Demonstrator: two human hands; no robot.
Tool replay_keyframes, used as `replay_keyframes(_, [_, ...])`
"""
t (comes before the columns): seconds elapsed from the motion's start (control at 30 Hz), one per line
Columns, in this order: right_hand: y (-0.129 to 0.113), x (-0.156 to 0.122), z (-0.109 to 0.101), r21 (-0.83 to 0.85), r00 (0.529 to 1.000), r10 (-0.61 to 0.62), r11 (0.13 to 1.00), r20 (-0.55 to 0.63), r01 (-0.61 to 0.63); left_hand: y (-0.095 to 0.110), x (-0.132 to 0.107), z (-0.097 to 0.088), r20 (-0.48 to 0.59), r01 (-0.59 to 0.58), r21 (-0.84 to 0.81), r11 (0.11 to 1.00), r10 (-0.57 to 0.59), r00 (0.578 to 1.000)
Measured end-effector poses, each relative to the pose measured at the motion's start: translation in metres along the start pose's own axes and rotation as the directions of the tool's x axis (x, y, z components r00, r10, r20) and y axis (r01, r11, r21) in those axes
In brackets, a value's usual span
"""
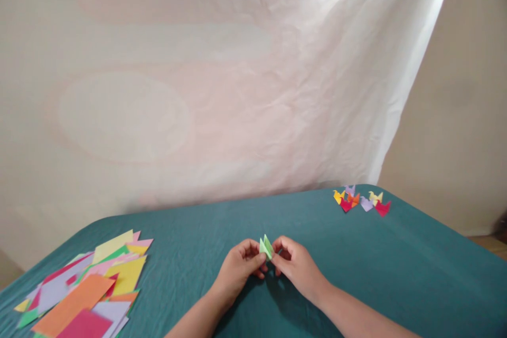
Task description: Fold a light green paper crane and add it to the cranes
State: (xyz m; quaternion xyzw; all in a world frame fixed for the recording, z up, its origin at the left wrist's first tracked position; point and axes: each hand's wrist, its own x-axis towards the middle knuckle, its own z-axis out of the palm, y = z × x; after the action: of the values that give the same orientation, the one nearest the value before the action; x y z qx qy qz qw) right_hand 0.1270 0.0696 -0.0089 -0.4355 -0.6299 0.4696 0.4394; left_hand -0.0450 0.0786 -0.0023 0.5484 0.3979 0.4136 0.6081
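Loose pile of coloured paper sheets (89, 288) at 8 o'clock on teal tablecloth (190, 232). Left hand (240, 268) at 6 o'clock, fingers curled, tips pinching folded green paper piece (266, 247). Piece held upright, just above cloth, between both hands. Right hand (298, 266) just beside, fingers curled, pinching same piece from other side. Cluster of small folded paper figures (362, 199) at 2 o'clock, well apart from hands

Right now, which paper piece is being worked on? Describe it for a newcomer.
On the teal tablecloth, front centre, the left hand and right hand meet. They pinch a small light-green folded paper, the only piece held off the cloth.
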Motion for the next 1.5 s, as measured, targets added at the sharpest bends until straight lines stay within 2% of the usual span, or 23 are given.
replay_keyframes(0.17, [-0.002,-0.002,0.000,0.011,0.999,-0.039,0.999,0.029,0.038,-0.003,0.000,0.003,-0.033,0.006,0.120,0.993,-0.002,0.999])
replay_keyframes(0.3, [0.000,0.000,0.000,0.022,0.999,-0.011,1.000,0.035,0.011,-0.002,-0.003,0.008,-0.058,0.005,0.185,0.983,0.006,0.998])
replay_keyframes(0.43, [0.005,0.002,0.001,-0.080,0.998,-0.049,0.996,-0.048,0.045,0.000,-0.006,0.011,-0.044,0.019,0.202,0.979,-0.011,0.999])
replay_keyframes(0.53, [0.008,0.003,0.001,-0.040,0.997,-0.002,0.999,-0.072,-0.001,0.002,-0.007,0.011,0.005,0.018,0.171,0.985,-0.019,1.000])
replay_keyframes(0.6, [0.009,0.004,0.001,0.018,0.998,0.025,1.000,-0.053,-0.024,0.004,-0.008,0.012,0.025,0.004,0.179,0.984,-0.008,1.000])
replay_keyframes(0.67, [0.008,0.004,0.001,0.034,0.999,0.003,0.999,-0.033,-0.002,0.005,-0.008,0.012,0.020,-0.010,0.204,0.979,0.007,1.000])
replay_keyframes(0.8, [0.004,0.002,-0.001,0.021,1.000,-0.030,0.999,-0.001,0.030,0.005,-0.007,0.012,-0.045,0.023,0.249,0.968,-0.012,0.999])
replay_keyframes(1.03, [0.001,0.002,-0.003,-0.119,0.995,-0.095,0.989,-0.041,0.090,0.006,-0.010,0.014,-0.061,-0.020,0.459,0.888,0.054,0.997])
replay_keyframes(1.23, [-0.005,-0.002,-0.004,-0.105,0.990,-0.129,0.987,-0.064,0.122,0.004,-0.010,0.016,-0.031,-0.057,0.553,0.831,0.090,0.995])
replay_keyframes(1.33, [-0.007,-0.002,-0.004,-0.106,0.989,-0.126,0.987,-0.080,0.117,0.004,-0.010,0.017,-0.025,-0.056,0.564,0.824,0.085,0.996])
replay_keyframes(1.5, [-0.006,-0.001,-0.003,-0.084,0.988,-0.117,0.991,-0.103,0.108,0.005,-0.010,0.017,-0.057,-0.042,0.509,0.860,0.083,0.995])
